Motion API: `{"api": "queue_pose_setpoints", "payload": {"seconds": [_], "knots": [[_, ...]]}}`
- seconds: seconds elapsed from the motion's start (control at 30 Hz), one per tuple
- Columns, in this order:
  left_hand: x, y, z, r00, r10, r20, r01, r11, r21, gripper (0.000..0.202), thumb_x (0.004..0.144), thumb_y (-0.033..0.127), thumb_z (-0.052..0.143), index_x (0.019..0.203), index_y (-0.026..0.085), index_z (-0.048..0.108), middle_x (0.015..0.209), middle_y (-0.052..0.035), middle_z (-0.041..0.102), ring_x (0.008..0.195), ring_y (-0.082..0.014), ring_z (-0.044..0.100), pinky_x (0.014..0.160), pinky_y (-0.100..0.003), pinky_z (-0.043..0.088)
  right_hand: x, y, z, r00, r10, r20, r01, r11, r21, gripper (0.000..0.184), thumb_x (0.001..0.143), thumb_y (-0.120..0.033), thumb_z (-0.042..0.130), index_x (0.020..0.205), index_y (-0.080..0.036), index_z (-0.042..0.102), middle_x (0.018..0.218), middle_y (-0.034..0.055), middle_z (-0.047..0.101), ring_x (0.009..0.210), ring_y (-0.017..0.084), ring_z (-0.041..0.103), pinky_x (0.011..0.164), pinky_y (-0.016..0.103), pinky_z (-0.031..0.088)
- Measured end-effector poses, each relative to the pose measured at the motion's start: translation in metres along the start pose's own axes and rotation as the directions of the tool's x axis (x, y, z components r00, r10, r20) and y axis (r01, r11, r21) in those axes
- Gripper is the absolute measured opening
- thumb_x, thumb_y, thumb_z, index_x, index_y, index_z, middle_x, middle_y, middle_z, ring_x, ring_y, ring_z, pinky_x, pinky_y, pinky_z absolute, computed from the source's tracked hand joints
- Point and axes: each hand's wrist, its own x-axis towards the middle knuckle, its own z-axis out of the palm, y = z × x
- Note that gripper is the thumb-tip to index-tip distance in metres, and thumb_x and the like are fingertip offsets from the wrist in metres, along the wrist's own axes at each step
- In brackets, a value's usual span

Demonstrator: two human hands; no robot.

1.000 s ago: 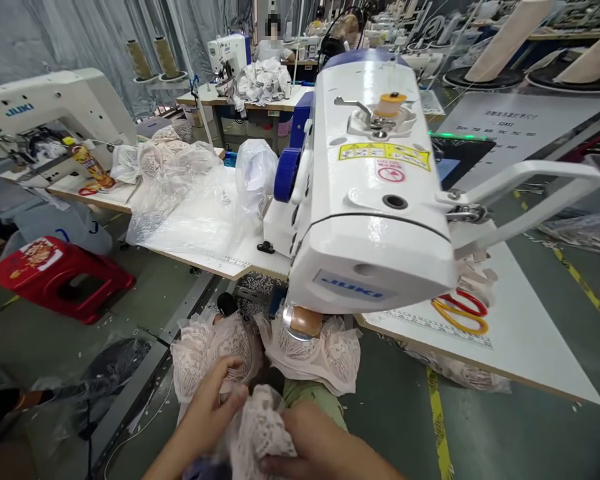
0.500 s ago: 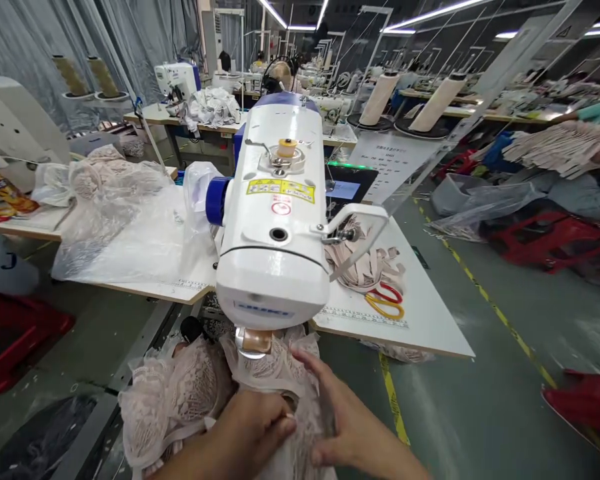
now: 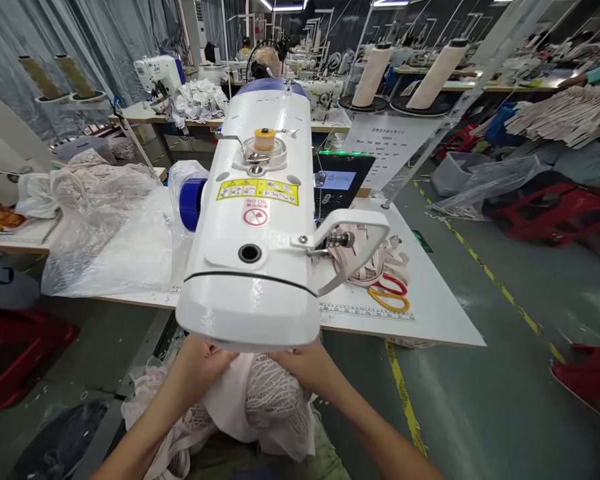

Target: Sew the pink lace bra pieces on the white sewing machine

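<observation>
A white sewing machine [image 3: 253, 267] fills the middle of the view, its head hanging over my hands. Below it, a pale pink lace bra [image 3: 275, 393] is stretched between my two hands, one lace cup facing up. My left hand [image 3: 205, 363] grips its left side, thumb pressed on the fabric. On the other side my right hand [image 3: 305, 363] pinches the edge of the cup. The machine head hides the fingertips of both hands, along with the needle area. More lace pieces [image 3: 155, 393] hang at the lower left, over my lap.
Right of the machine, red and yellow scissors [image 3: 390, 293] lie beside a heap of pale straps [image 3: 363, 253] on the white table [image 3: 430, 307]. A plastic bag [image 3: 115, 227] with lace pieces covers the left tabletop. Red stools [image 3: 25, 353] stand on the floor.
Both hands have moved forward under the machine head, carrying the bra, and the right hand has closed on its edge. The view has shifted closer, so the machine looks larger.
</observation>
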Motion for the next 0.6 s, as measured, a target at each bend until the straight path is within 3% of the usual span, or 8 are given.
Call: {"api": "queue_pose_setpoints", "payload": {"seconds": [0.07,0.23,0.43,0.5,0.6], "knots": [[0.007,-0.006,0.002,0.994,0.083,-0.067,-0.083,0.996,0.014,0.023,0.082,0.039,0.051,0.065,0.025,0.060,0.057,-0.0024,0.058,0.083,-0.0259,0.062,0.083,-0.035,0.052,0.006,-0.001,-0.002,1.000,0.004,-0.007,-0.004,1.000,-0.003,0.032,0.086,-0.053,0.064,0.082,-0.022,0.070,0.066,0.0019,0.063,0.077,0.023,0.062,0.067,0.031,0.052],[0.013,-0.027,0.003,0.964,0.172,-0.203,-0.123,0.964,0.236,0.020,0.077,0.044,0.058,0.071,0.026,0.065,0.066,-0.0056,0.067,0.091,-0.0309,0.064,0.079,-0.039,0.055,0.012,-0.009,-0.009,0.999,0.035,0.029,-0.035,0.999,0.002,0.033,0.086,-0.054,0.065,0.074,-0.023,0.069,0.066,0.0034,0.063,0.070,0.023,0.060,0.062,0.032,0.053],[0.010,-0.020,0.001,0.976,0.160,-0.148,-0.116,0.957,0.268,0.029,0.082,0.048,0.053,0.064,0.027,0.061,0.055,-0.0044,0.057,0.078,-0.0285,0.063,0.073,-0.038,0.054,0.013,-0.004,-0.009,0.999,0.048,0.025,-0.048,0.999,0.025,0.040,0.084,-0.061,0.063,0.073,-0.023,0.064,0.065,0.0024,0.058,0.062,0.019,0.055,0.057,0.030,0.051],[0.008,-0.015,0.001,0.985,0.122,-0.121,-0.088,0.963,0.256,0.032,0.085,0.046,0.051,0.059,0.027,0.057,0.049,-0.0030,0.051,0.070,-0.0264,0.061,0.068,-0.036,0.052,0.009,0.011,-0.004,0.998,0.065,-0.001,-0.065,0.997,0.042,0.044,0.081,-0.066,0.063,0.084,-0.023,0.065,0.073,0.0045,0.062,0.069,0.022,0.059,0.064,0.033,0.054],[0.005,-0.015,-0.001,0.993,0.066,-0.099,-0.041,0.970,0.239,0.033,0.087,0.041,0.050,0.057,0.027,0.054,0.046,-0.0015,0.045,0.060,-0.0230,0.056,0.058,-0.031,0.048,-0.004,0.041,0.009,0.994,0.079,0.074,-0.089,0.984,0.152,0.077,0.072,-0.084,0.056,0.117,-0.021,0.059,0.098,0.0113,0.067,0.090,0.029,0.064,0.077,0.039,0.055]]}}
